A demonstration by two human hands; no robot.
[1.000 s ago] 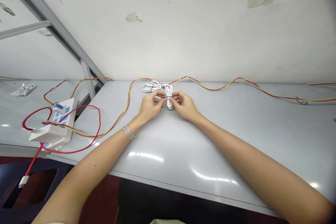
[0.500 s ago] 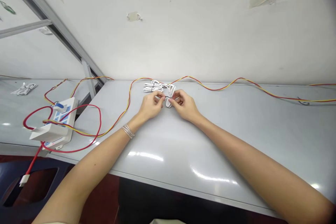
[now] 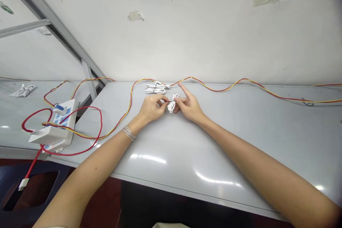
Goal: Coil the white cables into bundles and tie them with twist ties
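Observation:
A small coil of white cable stands tilted on the pale grey table, bound at its middle by a thin black twist tie. My left hand pinches the tie's end between thumb and fingers, just left of the coil. My right hand grips the coil's right side, with its index finger raised and pointing away. Behind both hands lies a second bundle of white cable, untouched.
A twisted red and yellow wire runs along the table's back edge. At left sit a white power strip, a white adapter and a red cable. Another white cable bundle lies on the neighbouring table.
The coil has tilted and shifted slightly left. My right hand has moved slightly right, and its index finger has lifted off the coil. The black tie now shows more plainly beside my left hand.

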